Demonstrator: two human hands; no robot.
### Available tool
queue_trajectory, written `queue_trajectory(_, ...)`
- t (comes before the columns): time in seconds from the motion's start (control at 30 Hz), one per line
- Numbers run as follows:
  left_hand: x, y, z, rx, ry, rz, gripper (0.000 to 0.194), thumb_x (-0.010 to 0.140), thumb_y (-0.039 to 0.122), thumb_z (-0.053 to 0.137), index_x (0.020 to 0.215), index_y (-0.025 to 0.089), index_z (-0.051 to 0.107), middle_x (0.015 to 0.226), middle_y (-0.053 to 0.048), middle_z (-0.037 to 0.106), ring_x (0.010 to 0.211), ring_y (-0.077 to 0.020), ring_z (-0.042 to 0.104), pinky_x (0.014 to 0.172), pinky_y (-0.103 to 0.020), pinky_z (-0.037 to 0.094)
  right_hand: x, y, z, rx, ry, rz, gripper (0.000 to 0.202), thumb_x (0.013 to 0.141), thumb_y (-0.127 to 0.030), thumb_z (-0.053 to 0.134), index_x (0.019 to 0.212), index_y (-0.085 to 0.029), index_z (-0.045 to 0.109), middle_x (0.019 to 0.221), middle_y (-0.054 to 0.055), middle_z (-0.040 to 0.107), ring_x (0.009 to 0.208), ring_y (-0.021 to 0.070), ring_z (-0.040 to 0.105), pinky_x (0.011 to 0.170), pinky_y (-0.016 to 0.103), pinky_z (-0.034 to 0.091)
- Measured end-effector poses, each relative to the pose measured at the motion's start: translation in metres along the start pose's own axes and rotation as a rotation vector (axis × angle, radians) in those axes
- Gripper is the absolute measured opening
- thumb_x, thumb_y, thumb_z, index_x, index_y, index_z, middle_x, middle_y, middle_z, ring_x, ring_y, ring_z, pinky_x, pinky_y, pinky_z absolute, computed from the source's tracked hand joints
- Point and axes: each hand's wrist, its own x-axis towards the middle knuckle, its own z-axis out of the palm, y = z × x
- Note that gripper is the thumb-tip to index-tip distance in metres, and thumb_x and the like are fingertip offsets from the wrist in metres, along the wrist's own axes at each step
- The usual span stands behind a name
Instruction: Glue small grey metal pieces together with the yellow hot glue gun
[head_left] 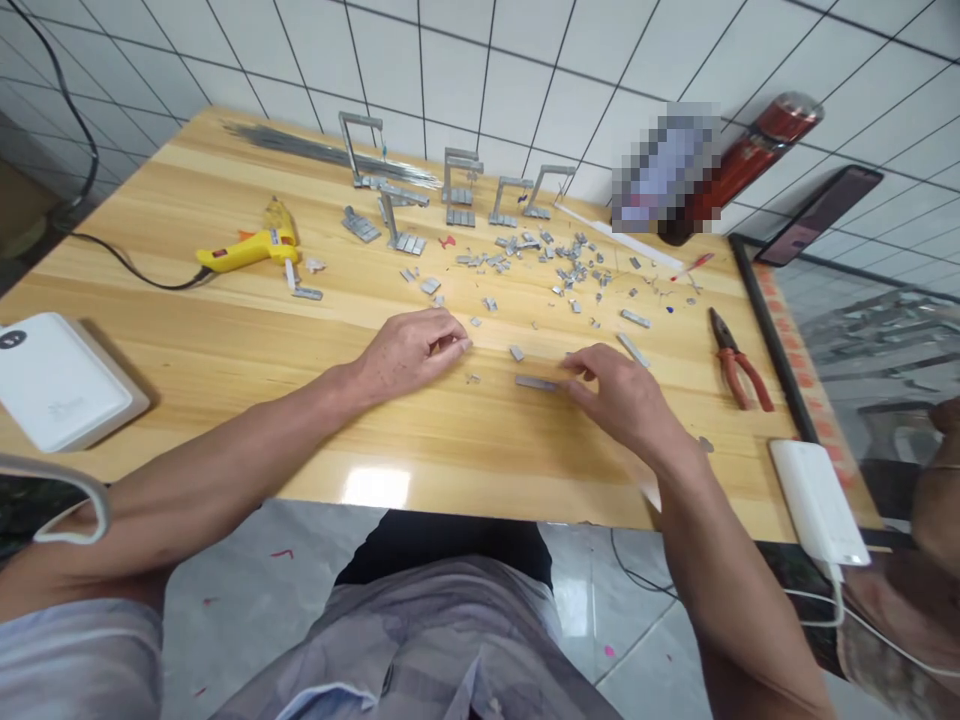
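My left hand (411, 350) rests on the wooden table (225, 330), fingers curled, with its fingertips pinching a small grey metal piece (466, 345). My right hand (619, 395) lies to the right of it, and its fingertips touch the end of a flat grey metal strip (535, 382) lying on the table. A small grey block (517, 353) and a tiny piece (473, 379) lie between the hands. Several cut grey metal bits (555, 260) are scattered farther back.
A yellow glue gun (251, 248) with its cord lies at the left. Small metal frame stands (457, 185) and a bundle of rods (300, 148) sit at the back. Red-handled pliers (739, 365) lie right. White power banks (56, 380) (817, 500) sit at both near corners. A red bottle (750, 150) leans on the tiled wall.
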Motion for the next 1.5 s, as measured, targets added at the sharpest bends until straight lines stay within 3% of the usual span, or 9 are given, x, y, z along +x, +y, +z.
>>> queue_trajectory(0.1,0.000,0.002,-0.001,-0.001,-0.025,0.008,0.025,0.107,0.031,0.062,0.093,0.018,0.078,0.079,-0.003,0.074,0.067,-0.0149,0.060,0.073,-0.028,0.050,0.004,0.018,-0.007,-0.053,0.056,0.088,0.019,0.096,-0.025,0.066,0.108,-0.022,0.079,0.100,0.010,0.080,0.089,0.0267,0.074,0.082,0.039,0.052)
queue_trajectory(0.2,0.000,0.002,-0.002,0.001,-0.034,0.021,0.025,0.107,0.030,0.062,0.092,0.018,0.078,0.079,-0.003,0.073,0.067,-0.0150,0.059,0.072,-0.028,0.050,0.011,0.024,-0.006,-0.062,0.013,0.133,0.023,0.096,-0.024,0.064,0.112,-0.021,0.081,0.100,0.010,0.081,0.090,0.0271,0.074,0.084,0.040,0.053)
queue_trajectory(0.33,0.000,0.002,-0.002,0.011,-0.034,0.021,0.024,0.106,0.028,0.062,0.092,0.018,0.078,0.081,-0.003,0.075,0.067,-0.0149,0.060,0.070,-0.028,0.047,0.019,0.021,0.006,-0.087,-0.026,0.145,0.028,0.097,-0.022,0.063,0.118,-0.020,0.081,0.103,0.012,0.081,0.096,0.0291,0.075,0.085,0.040,0.052)
queue_trajectory(0.43,-0.001,0.001,-0.002,0.017,-0.034,0.027,0.025,0.107,0.029,0.062,0.093,0.018,0.079,0.080,-0.003,0.074,0.069,-0.0154,0.061,0.070,-0.028,0.047,0.022,0.020,0.010,-0.114,-0.017,0.149,0.022,0.098,-0.020,0.061,0.109,-0.022,0.080,0.104,0.012,0.081,0.099,0.0295,0.074,0.084,0.039,0.051)
queue_trajectory(0.77,0.000,0.002,-0.004,-0.002,-0.072,-0.026,0.027,0.107,0.032,0.060,0.093,0.019,0.079,0.082,-0.004,0.075,0.069,-0.0158,0.061,0.073,-0.029,0.049,0.039,0.011,-0.006,-0.013,0.009,0.115,0.012,0.096,-0.022,0.064,0.096,-0.022,0.076,0.097,0.009,0.079,0.087,0.0245,0.069,0.082,0.037,0.049)
queue_trajectory(1.07,-0.001,-0.001,-0.003,0.011,-0.084,-0.044,0.029,0.108,0.035,0.060,0.091,0.019,0.077,0.082,-0.004,0.076,0.069,-0.0155,0.063,0.070,-0.029,0.048,0.036,0.022,0.012,0.103,0.025,0.114,0.033,0.091,-0.018,0.065,0.120,-0.019,0.083,0.098,0.008,0.079,0.082,0.0222,0.069,0.081,0.036,0.053)
queue_trajectory(1.2,-0.002,-0.001,-0.003,0.005,-0.098,-0.043,0.028,0.108,0.035,0.061,0.091,0.020,0.077,0.081,-0.004,0.077,0.069,-0.0159,0.064,0.069,-0.029,0.048,0.034,0.024,0.014,0.116,0.044,0.091,0.032,0.091,-0.020,0.067,0.118,-0.019,0.083,0.099,0.008,0.079,0.081,0.0219,0.067,0.082,0.037,0.054)
queue_trajectory(1.37,-0.001,0.001,-0.006,0.001,-0.066,-0.051,0.025,0.107,0.034,0.065,0.090,0.021,0.078,0.080,-0.003,0.076,0.068,-0.0154,0.063,0.071,-0.030,0.049,0.035,0.020,0.016,0.124,0.073,0.056,0.020,0.096,-0.024,0.063,0.102,-0.021,0.082,0.093,0.008,0.077,0.082,0.0226,0.068,0.082,0.037,0.053)
queue_trajectory(1.5,0.003,-0.001,-0.014,0.038,0.056,-0.086,0.026,0.106,0.031,0.064,0.087,0.019,0.076,0.078,-0.003,0.074,0.069,-0.0152,0.062,0.071,-0.030,0.050,0.033,0.020,0.017,0.183,0.144,0.046,0.015,0.097,-0.028,0.066,0.100,-0.023,0.081,0.090,0.007,0.076,0.079,0.0222,0.067,0.078,0.036,0.053)
